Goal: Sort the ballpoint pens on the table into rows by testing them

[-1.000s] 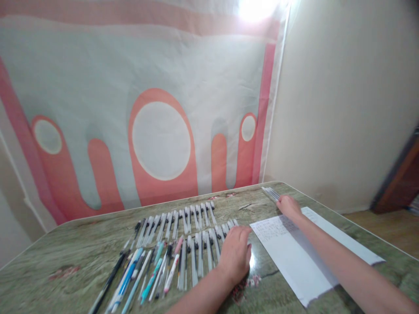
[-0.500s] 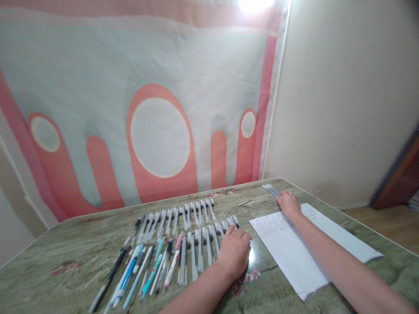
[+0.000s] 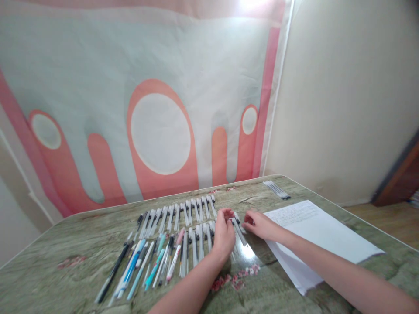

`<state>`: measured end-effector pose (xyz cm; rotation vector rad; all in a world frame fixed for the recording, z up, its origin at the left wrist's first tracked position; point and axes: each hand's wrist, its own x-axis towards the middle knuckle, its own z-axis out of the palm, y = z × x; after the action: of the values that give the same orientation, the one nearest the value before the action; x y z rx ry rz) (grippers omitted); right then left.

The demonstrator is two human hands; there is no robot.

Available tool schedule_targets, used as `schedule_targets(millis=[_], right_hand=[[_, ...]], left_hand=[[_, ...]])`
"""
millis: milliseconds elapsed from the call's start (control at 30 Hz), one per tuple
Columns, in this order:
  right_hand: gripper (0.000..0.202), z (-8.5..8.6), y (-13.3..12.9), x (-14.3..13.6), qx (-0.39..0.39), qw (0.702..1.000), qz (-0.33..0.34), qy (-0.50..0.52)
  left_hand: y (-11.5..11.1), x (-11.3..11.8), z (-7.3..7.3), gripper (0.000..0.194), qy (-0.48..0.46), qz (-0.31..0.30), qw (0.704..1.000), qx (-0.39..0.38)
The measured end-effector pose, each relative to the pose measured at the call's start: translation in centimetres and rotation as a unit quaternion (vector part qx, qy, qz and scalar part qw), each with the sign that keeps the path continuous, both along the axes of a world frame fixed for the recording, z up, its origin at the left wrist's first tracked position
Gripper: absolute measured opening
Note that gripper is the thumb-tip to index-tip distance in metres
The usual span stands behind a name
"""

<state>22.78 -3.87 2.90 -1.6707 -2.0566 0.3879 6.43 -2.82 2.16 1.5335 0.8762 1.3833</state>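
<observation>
My left hand is at the right end of the lower row of clear pens, its fingers curled beside a clear pen with a black grip. Whether it touches that pen is unclear. My right hand is just right of the same pen, fingers bent and thumb apart, with nothing visible in it. An upper row of clear pens lies behind. Coloured pens, among them a blue one and a turquoise one, lie left of the lower row.
A written sheet of paper lies under my right forearm, over another sheet. Several thin clear sticks with dark ends lie near the back right corner of the green marbled table. A printed cloth hangs behind.
My right hand has left the thin sticks at the back right and come left toward my left hand. My left hand has shifted slightly left and turned more upright. The papers now overlap more.
</observation>
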Motion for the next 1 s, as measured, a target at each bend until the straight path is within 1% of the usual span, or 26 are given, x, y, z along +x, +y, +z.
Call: schedule_targets(millis=[100, 233, 333, 467, 633, 800, 1000], right_hand=[[0.025, 0.0, -1.2, -1.5, -0.012, 1.000, -0.005, -0.002], [0.029, 0.3, -1.6, -2.1, -0.026, 0.999, -0.028, -0.022], [0.032, 0.3, -1.9, -2.4, -0.030, 0.998, -0.040, -0.043], [0.033, 0.3, -2.5, -3.0, -0.007, 0.994, -0.059, -0.090], [0.028, 0.6, -2.9, -3.6, 0.008, 0.986, -0.069, -0.154], [0.025, 0.8, -3.0, -3.5, -0.004, 0.978, -0.084, -0.191], [0.021, 0.7, -2.9, -3.1, -0.004, 0.972, -0.095, -0.215]], left_hand=[[0.5, 0.0, -0.7, 0.030, -0.021, -0.004, 1.000, -0.003], [1.0, 0.0, -1.3, 0.031, -0.043, -0.002, 0.999, -0.006], [1.2, 0.0, -1.3, 0.031, -0.046, 0.001, 0.999, -0.014], [1.2, -0.1, -1.3, 0.031, -0.041, 0.005, 0.999, -0.011], [1.0, -0.2, -1.0, 0.032, -0.026, 0.009, 1.000, -0.011], [0.9, -0.1, -0.8, 0.032, -0.025, 0.007, 1.000, -0.015], [1.1, 0.1, -1.3, 0.029, -0.045, -0.004, 0.999, -0.023]])
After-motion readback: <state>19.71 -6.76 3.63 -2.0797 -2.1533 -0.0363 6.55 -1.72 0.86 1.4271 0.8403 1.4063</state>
